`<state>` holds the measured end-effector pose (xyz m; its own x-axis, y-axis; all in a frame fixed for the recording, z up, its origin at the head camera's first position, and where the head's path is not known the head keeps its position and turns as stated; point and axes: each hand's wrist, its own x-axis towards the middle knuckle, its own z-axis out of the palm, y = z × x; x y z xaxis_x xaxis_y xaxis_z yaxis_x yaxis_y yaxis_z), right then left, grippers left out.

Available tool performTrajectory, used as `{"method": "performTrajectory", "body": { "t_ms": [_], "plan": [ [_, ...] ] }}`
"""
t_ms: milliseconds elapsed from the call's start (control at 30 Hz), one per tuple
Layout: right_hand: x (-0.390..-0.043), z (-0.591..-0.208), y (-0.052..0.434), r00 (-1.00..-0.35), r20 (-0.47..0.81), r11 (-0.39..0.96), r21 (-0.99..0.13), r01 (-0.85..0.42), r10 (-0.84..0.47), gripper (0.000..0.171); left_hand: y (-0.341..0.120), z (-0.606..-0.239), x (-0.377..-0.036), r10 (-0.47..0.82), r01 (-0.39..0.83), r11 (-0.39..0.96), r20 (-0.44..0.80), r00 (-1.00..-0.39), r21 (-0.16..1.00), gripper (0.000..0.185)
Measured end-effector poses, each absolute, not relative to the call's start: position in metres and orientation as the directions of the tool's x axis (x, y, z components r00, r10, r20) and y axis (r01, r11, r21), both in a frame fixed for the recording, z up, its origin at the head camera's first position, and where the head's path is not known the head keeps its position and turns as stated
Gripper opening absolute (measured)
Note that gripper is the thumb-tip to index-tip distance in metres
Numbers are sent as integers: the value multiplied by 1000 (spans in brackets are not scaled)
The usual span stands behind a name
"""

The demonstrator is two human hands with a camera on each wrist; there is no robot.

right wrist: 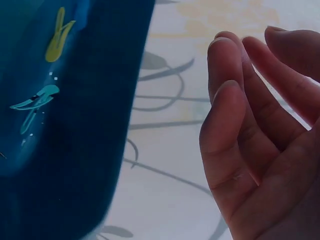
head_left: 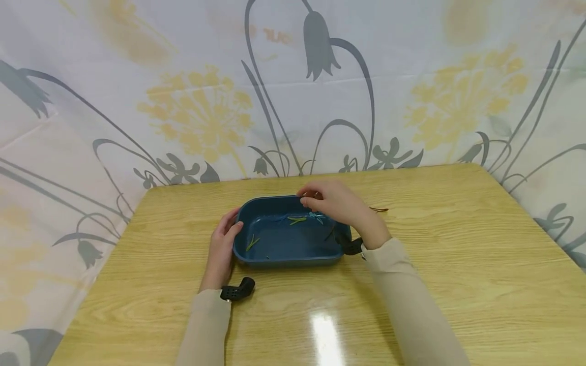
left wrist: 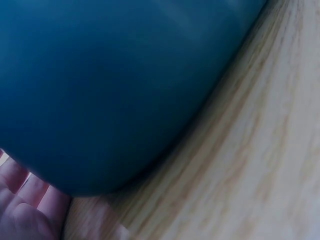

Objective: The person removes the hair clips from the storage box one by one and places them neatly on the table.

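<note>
Head view: shows a glossy, deep-blue rectangular tray with rounded corners point(head_left: 293, 246) on a pale wood-grain surface point(head_left: 435, 284), before a white cloth backdrop with printed grey and yellow flowers point(head_left: 293, 109). Holds 2 small yellow-green forked pieces inside, 1 near the left end point(head_left: 251, 245) and 1 toward the far wall point(head_left: 298, 219), just beside a small light-blue branching piece point(head_left: 316, 217). At the left end, the left hand point(head_left: 222, 245), gripping with thumb at the rim and fingers outside. Above the far rim, the right hand point(head_left: 336, 202), fingers bent.

Left wrist view: shows the tray's outer wall close up, fingertips near the corner at lower left.

Right wrist view: shows the right hand half open, fingers gently curved, thumb apart, seemingly holding nothing, with 1 yellow-green piece and the light-blue piece lying in the tray.
</note>
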<state>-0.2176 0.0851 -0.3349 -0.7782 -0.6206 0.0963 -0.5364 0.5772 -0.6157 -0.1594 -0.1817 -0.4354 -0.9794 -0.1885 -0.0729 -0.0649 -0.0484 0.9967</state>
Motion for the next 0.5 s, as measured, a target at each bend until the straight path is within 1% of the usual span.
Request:
{"method": "performTrajectory", "body": {
  "t_ms": [100, 233, 333, 500],
  "plan": [
    [-220, -337, 75, -763, 69, 599, -575, -557, -643, 29, -182, -437, -159, -190, -54, -50, -63, -980, 997, 38],
    [-225, -338, 61, -726, 31, 602, -535, -593, -687, 32, -184, -438, -159, -194, -57, -54, -66, -979, 997, 38],
    [-230, -340, 52, -687, -5, 569, -566, -597, -727, 31, -184, -435, -158, -194, -61, -68, -74, -978, 996, 37],
    [-240, -349, 41, -619, -74, 511, -645, -569, -782, 30, -179, -424, -155, -179, -81, -96, -97, -979, 992, 37]
  ]
}}
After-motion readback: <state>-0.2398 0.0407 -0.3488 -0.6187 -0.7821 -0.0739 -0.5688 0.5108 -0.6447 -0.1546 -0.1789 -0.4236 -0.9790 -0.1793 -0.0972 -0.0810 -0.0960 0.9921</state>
